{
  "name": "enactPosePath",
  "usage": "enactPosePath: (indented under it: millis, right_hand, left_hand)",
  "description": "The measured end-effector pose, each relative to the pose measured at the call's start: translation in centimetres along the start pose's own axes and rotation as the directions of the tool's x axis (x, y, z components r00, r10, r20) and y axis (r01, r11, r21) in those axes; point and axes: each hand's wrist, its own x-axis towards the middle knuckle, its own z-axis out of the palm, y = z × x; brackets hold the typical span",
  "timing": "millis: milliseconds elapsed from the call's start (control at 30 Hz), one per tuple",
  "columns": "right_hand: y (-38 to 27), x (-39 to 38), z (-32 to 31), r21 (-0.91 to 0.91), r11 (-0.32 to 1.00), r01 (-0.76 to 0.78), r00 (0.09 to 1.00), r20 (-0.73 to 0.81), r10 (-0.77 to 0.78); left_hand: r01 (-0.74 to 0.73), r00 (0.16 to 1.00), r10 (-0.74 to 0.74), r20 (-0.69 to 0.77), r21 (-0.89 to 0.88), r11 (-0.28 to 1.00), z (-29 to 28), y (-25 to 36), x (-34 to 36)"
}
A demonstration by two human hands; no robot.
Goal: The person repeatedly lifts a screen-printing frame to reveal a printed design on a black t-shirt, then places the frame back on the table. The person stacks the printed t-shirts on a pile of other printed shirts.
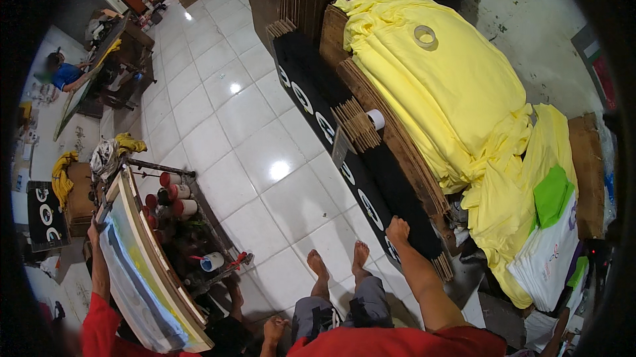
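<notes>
My right hand (397, 230) is closed on the edge of a black printed cloth (379, 181). The cloth is stretched over a row of thin brown boards (356, 125) standing on edge, with white rounded shapes printed down its side. My left hand (274, 329) hangs low beside my left thigh, fingers curled in, with nothing visible in it. It touches neither the cloth nor the boards. A white roll (375, 119) sits against the middle boards.
Yellow fabric (437, 72) is piled on the right, topped by a tape roll (425, 37). At left, a person's hand (95, 232) grips a printing screen (136, 271) beside a rack with paint jars (185, 208). Another person (66, 75) works farther back. White floor tiles (242, 132) lie between.
</notes>
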Motion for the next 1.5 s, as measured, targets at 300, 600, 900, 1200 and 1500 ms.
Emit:
enactPosePath:
  millis: [300, 600, 900, 1200, 1500]
  right_hand:
    - [0.4, -0.2, -0.2, 0.016, 1.0, 0.024, 1.0, 0.005, -0.024]
    - [0.9, -1.1, -3.9, -0.002, 0.999, 0.038, 0.997, 0.061, -0.038]
    - [0.7, -5.4, -5.0, 0.022, 0.997, 0.07, 0.998, -0.01, -0.07]
    - [0.2, -10.7, -4.2, 0.042, 0.996, 0.083, 0.993, 0.084, -0.086]
    - [-1.1, -13.9, 0.8, 0.271, 0.952, 0.142, 0.981, 0.088, -0.171]
  left_hand:
    - [-0.042, 0.998, 0.043, -0.04, 0.033, 0.999, -0.2, -2.0, 0.7]
    - [0.001, 0.999, -0.002, 0.038, 0.018, 1.0, 0.8, -4.3, 2.7]
    - [-0.042, 0.999, 0.041, -0.01, -0.159, 0.986, 1.5, -5.0, 5.5]
    - [-0.014, 1.0, 0.012, -0.012, -0.16, 0.987, 0.3, -6.3, 6.8]
    - [0.027, 0.999, -0.034, -0.018, -0.29, 0.957, -1.2, -10.2, 9.0]
